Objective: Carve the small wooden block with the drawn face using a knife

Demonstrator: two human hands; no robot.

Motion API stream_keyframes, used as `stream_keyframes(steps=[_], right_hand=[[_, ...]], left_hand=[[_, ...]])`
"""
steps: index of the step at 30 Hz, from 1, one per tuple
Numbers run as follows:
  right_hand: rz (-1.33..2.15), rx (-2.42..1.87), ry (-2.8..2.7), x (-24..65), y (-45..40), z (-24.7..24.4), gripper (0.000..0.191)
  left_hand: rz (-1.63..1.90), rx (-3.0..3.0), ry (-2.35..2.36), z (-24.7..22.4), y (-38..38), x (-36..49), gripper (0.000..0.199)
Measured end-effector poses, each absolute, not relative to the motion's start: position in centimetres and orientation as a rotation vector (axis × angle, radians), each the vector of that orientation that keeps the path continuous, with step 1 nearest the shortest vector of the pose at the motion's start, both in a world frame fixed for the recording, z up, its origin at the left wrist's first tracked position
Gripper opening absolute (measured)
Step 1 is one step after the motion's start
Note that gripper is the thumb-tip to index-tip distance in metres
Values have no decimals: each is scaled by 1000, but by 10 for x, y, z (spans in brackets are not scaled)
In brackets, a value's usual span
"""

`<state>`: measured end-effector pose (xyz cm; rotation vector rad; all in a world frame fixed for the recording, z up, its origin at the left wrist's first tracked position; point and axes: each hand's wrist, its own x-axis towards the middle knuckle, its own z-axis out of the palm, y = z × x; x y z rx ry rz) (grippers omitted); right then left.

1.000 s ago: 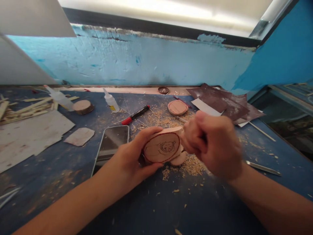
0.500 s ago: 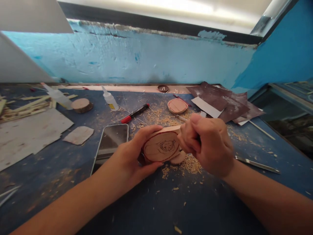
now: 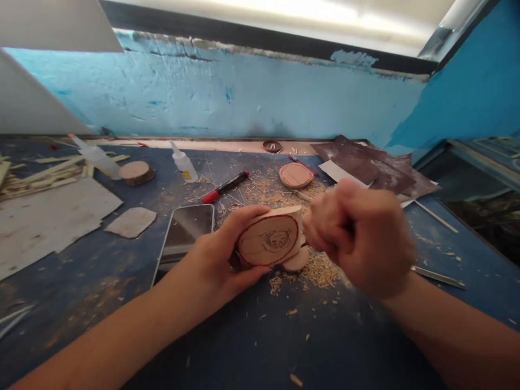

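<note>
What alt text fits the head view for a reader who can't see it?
The left hand grips a wood slice with a drawing ringed in red, beside the closed right hand. Shavings, a marker and a phone lie on the blue table.

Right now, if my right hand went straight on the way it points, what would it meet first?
Likely the oval wood piece in the left hand, just beyond the right hand; whether they touch is unclear.
</note>
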<state>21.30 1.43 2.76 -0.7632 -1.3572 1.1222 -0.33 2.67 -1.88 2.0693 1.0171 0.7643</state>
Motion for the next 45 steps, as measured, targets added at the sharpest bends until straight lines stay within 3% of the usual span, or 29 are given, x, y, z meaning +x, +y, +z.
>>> stream_keyframes(steps=[45], right_hand=[[1087,-790,-1404,214,13,27,56]], left_hand=[[781,2166,1006,-19,24,-1,76]])
